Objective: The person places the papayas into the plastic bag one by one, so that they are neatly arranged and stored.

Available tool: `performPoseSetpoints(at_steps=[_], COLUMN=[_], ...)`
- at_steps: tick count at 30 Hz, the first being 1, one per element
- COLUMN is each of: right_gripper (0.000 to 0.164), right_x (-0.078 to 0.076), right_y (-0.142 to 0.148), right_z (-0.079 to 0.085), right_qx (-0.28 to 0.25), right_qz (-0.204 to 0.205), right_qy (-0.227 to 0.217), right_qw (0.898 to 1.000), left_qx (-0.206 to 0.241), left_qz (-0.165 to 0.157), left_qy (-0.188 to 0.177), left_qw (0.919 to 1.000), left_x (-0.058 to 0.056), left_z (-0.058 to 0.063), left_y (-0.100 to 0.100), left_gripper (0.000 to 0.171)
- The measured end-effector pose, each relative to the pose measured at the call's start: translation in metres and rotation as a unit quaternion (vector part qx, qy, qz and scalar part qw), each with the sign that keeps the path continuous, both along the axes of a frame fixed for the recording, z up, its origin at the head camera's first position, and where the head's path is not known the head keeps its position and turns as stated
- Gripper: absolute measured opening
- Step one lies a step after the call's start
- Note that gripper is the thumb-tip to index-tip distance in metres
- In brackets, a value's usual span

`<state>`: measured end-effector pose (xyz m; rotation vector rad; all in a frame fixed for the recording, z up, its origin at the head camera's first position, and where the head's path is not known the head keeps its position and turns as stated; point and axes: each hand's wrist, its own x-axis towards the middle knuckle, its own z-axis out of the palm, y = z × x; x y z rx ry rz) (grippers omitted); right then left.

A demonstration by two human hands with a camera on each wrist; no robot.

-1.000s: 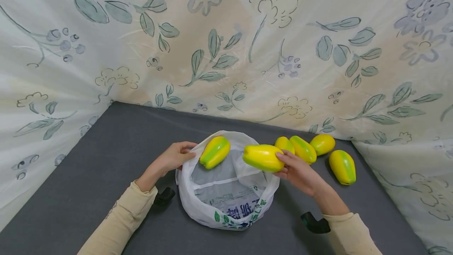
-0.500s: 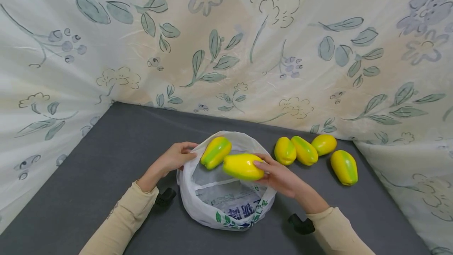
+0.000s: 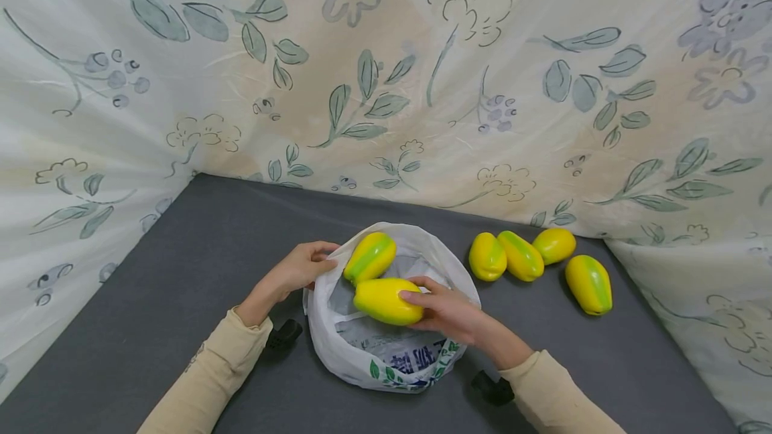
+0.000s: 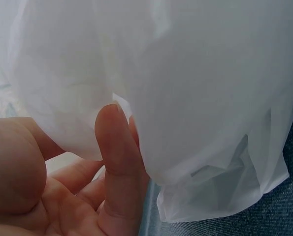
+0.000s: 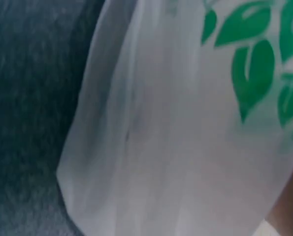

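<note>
Yellow-green fruit (image 3: 384, 301) is clasped in the right grip (image 3: 449, 313), which curls around and partly hides its right end; that grip has shifted leftward since half a second ago. Beneath opens the white bag (image 3: 334, 347), pinched by the left grip (image 3: 301, 265). Beyond-left of the right grip lies a second fruit (image 3: 372, 254); farther right, four more fruits (image 3: 521, 257) on the counter (image 3: 241, 233).

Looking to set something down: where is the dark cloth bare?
Widest is the dark cloth left of the left hand, out to the patterned drape; a smaller patch lies between right sleeve and drape. Crowded: the back right, with four yellow-green fruits, and the white bag, with two more and the right hand.
</note>
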<state>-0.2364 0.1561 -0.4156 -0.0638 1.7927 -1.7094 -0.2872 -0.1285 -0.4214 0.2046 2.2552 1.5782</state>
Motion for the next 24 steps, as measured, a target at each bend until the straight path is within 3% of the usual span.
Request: performPoseSetpoints(at_steps=[7, 24], right_gripper=[0.061, 0.053], right_x=[0.006, 0.008], right_y=[-0.012, -0.017], right_z=[0.0, 0.003], right_qx=[0.095, 0.101], right_qz=[-0.004, 0.05], right_qy=[0.057, 0.036], right_qw=[0.994, 0.993], left_qx=[0.0, 0.002], left_qz=[0.0, -0.001], left_qy=[-0.005, -0.003], left_qw=[1.0, 1.0], left_x=[-0.001, 0.0], left_z=[0.001, 0.001], left_y=[0.001, 0.001], left_gripper=[0.042, 0.042])
